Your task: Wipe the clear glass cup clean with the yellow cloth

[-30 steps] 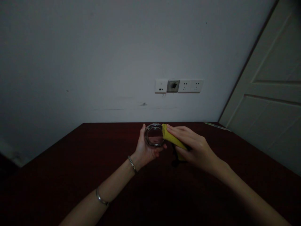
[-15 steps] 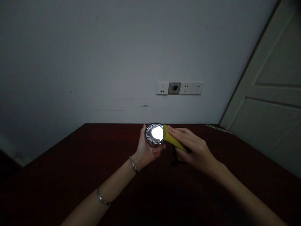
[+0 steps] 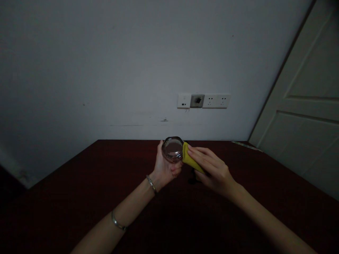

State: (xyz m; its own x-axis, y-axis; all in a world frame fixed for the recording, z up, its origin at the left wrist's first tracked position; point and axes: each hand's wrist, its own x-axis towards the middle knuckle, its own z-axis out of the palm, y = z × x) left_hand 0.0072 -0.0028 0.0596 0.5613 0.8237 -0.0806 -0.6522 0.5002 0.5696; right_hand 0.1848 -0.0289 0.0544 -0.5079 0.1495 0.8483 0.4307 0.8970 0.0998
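Held up over the table is a small round glass dish (image 3: 173, 147) with a thick, faceted rim, tilted so its round face is towards me; I cannot tell its exact kind. My left hand (image 3: 168, 167) is closed around its left side and underside, thumb up along the left edge. A folded yellow cloth (image 3: 192, 159) is pinched in my right hand (image 3: 213, 167), and its tip touches the right edge of the dish. Below the cloth lies a small dark thing (image 3: 194, 178), partly hidden and too dim to make out.
The dark red table (image 3: 119, 165) runs back to a pale wall (image 3: 119, 70). Sockets and switches (image 3: 203, 101) sit on the wall above it. A white panelled door (image 3: 304, 141) stands at the right. A thin flat strip (image 3: 246, 145) lies near the table's back right corner.
The dish has tilted, so the bright white glare on its face is gone. My right hand and the cloth have shifted slightly left and down along its right edge.
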